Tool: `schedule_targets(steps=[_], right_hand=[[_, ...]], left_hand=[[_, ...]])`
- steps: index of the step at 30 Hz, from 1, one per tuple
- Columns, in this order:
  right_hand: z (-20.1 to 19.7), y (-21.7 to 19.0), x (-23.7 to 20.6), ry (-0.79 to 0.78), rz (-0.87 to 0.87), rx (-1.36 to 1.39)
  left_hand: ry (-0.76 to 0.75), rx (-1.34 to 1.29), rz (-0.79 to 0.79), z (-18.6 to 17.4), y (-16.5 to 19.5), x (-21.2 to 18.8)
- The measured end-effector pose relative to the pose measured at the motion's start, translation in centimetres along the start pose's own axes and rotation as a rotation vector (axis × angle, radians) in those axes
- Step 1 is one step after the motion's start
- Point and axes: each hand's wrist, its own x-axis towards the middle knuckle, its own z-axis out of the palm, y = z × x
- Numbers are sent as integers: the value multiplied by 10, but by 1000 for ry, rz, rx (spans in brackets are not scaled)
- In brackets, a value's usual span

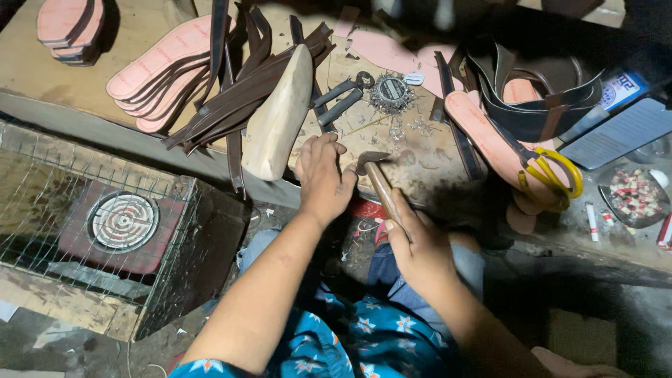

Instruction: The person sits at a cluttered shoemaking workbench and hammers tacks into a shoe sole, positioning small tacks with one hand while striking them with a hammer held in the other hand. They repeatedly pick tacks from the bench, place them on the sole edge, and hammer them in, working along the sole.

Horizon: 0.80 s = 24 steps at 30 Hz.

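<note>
My right hand (414,246) grips the wooden handle of a small hammer (378,178), whose metal head rests on the worn workbench (413,157) by its front edge. My left hand (323,175) lies on the bench just left of the hammer head, fingers curled and pressed down; what is under them is hidden. A pale wooden shoe last (280,115) lies beside my left hand. Dark pliers (341,94) and a pile of small nails (392,94) sit just beyond my fingers.
Pink insoles (164,70) and dark leather straps (245,84) lie at the back left. A sandal sole with yellow-handled scissors (553,171) lies to the right. A wire cage with a round heater coil (122,220) stands at the lower left. A dish of small pieces (633,192) sits far right.
</note>
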Motion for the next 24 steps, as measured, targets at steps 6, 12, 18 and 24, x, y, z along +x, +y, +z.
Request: schedule_targets(steps=[6,12,18,24], right_hand=[[1,1,-2,33,-49,45],[-2,4,3,46,-41,39],[-7,3,-1,55,-29,73],[-4,-2,0,-6,14,88]], left_hand=[[-16,11,-3,0,-1,0],[-5,25,-3,1,0,2],[-11,38,-9,1,1,2],[-8,46,-12,0,3,2]])
